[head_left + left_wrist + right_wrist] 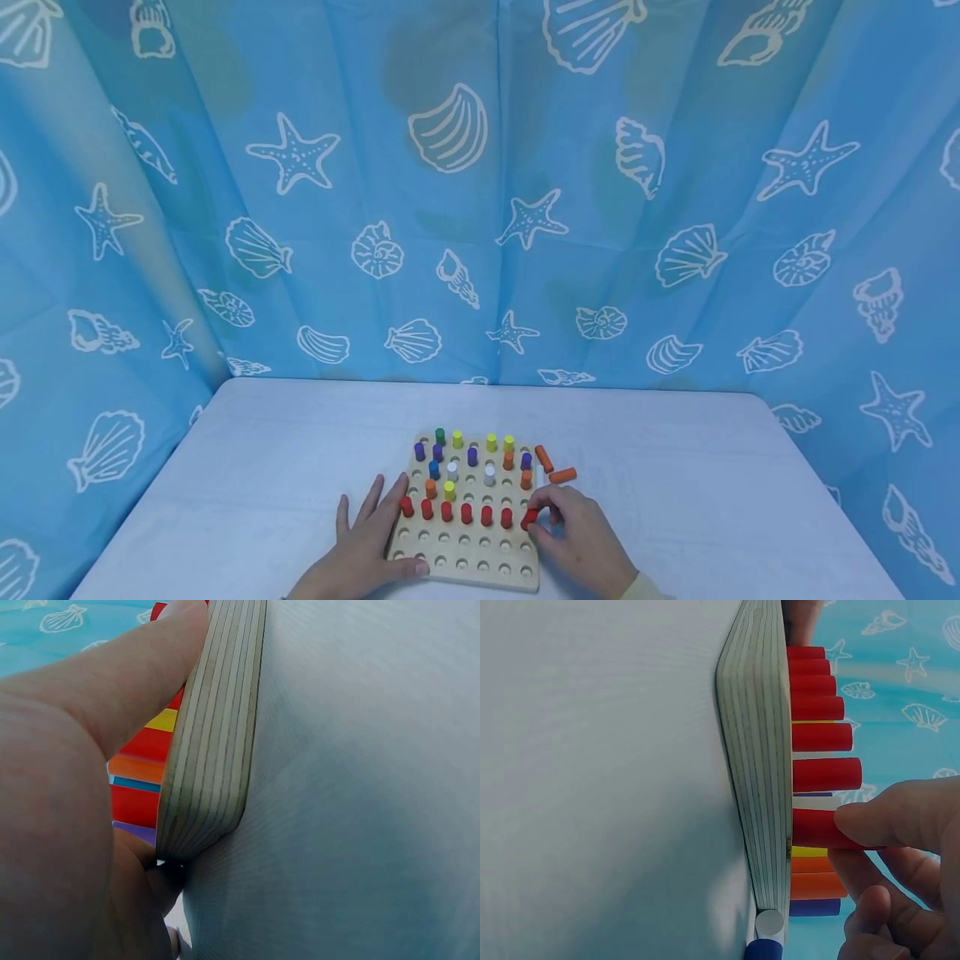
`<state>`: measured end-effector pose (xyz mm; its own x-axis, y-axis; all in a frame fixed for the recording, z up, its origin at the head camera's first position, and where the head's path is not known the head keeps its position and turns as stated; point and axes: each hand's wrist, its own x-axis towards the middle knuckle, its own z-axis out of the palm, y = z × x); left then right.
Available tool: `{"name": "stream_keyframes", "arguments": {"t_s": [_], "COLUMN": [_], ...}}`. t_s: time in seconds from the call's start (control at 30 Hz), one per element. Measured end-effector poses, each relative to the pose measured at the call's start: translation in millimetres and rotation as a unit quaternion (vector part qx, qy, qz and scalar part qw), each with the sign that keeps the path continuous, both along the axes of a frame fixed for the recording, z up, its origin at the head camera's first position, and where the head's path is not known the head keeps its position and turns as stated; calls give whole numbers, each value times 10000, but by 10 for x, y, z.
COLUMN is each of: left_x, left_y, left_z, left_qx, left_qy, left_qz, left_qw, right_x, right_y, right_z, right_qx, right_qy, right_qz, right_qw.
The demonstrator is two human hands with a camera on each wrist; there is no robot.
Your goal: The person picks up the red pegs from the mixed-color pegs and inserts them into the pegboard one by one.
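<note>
A light wooden pegboard (480, 575) with rows of round holes lies on the table. Red pegs (467, 513) stand in a row across it. At the right end of that row my right hand (581, 533) pinches a red peg (814, 828) between thumb and fingers; in the right wrist view its lower end meets the board's top. My left hand (356, 550) rests at the left side, fingers spread along the edge and thumb (142, 682) over the near corner. Yellow, purple, white, blue, green and orange pegs (527, 479) stand in the farther rows.
Two orange pegs (562, 476) lie on the white table (300, 433) beyond my right hand. In the right wrist view, a blue piece (764, 949) and a white round end show beside the board. A blue shell-patterned curtain (480, 208) hangs around the table.
</note>
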<state>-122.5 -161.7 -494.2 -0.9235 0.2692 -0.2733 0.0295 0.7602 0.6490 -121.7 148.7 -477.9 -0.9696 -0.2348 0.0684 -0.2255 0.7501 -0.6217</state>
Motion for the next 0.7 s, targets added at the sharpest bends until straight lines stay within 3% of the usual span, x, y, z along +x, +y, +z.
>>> {"name": "stream_keyframes", "arguments": {"t_s": [0.7], "left_x": [4], "left_y": [-32], "left_z": [-33], "left_qx": [26], "left_qy": [74], "left_qz": [-67], "left_qw": [9999], "right_x": [33], "right_y": [-26], "right_z": [-11], "right_qx": [-29], "right_qy": [-72], "right_qz": [72], "right_qw": [9999]}}
